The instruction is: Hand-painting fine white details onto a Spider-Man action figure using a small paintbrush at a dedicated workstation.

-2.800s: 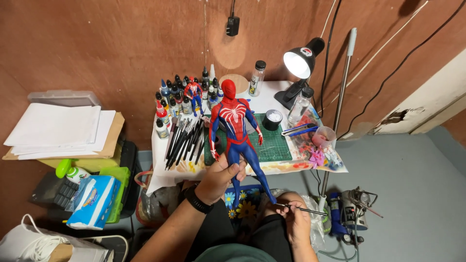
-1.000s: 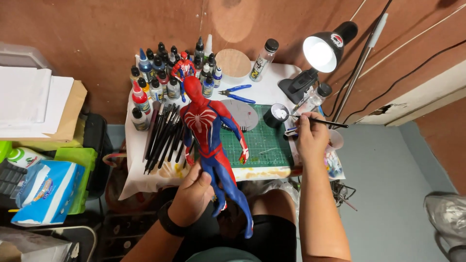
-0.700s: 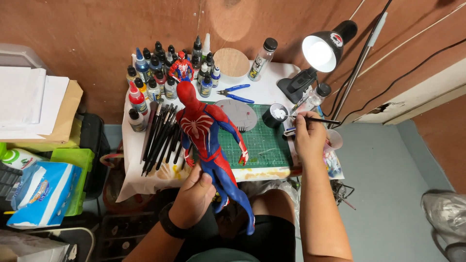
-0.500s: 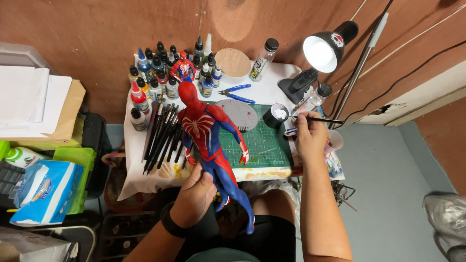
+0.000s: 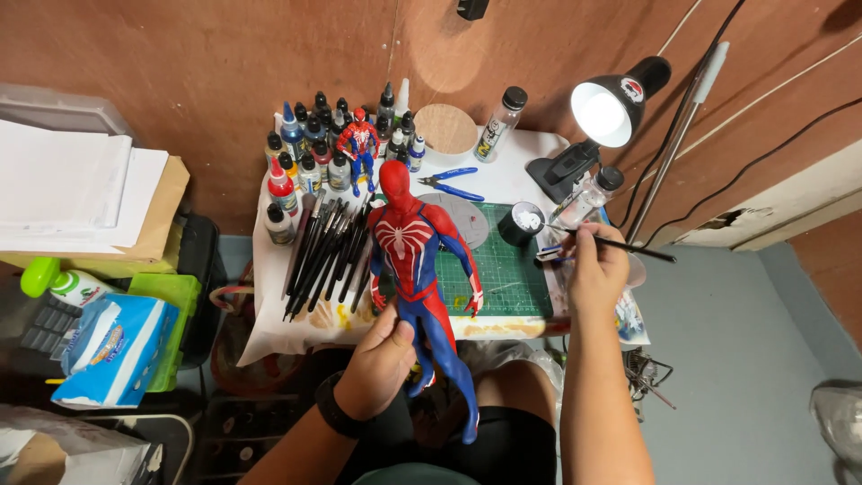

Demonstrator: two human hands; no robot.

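Red-and-blue action figure [image 5: 415, 269], big one, held upright over the front edge of the surface [image 5: 503, 184], roughly centre frame, legs hanging down toward the person's lap at 6 o'clock. Left hand [image 5: 382, 359] clenched around its hips and upper thighs, thumb on the front; a dark band sits on that wrist. Green cutting mat [image 5: 503, 269] lies on the surface just behind the figure, at its 3 o'clock. Desk lamp [image 5: 606, 112] is lit at 1 o'clock and aimed down at the mat. Blue tissue pack [image 5: 108, 346] sits at 9 o'clock off the surface, with a paper stack [image 5: 67, 193] above it at 10 o'clock. Row of dark brushes [image 5: 328, 256] lies fanned out at the figure's 9 o'clock, touching or nearly touching it. Paint bottles [image 5: 301, 157] cluster at 11 o'clock, with a small red-and-blue figure [image 5: 359, 148] standing among them. Blue-handled pliers [image 5: 449, 184] lie at 12 o'clock. Right hand [image 5: 593, 269] pinches a thin paintbrush [image 5: 620, 244], tip pointing toward the small black pot [image 5: 521, 220] at 2 o'clock.

Change: a few seconds ago the right hand was low by the lap; it has since come up to the pot side and has sat there about a second. The figure has barely shifted. Reads as loading the brush, not painting the figure right now.
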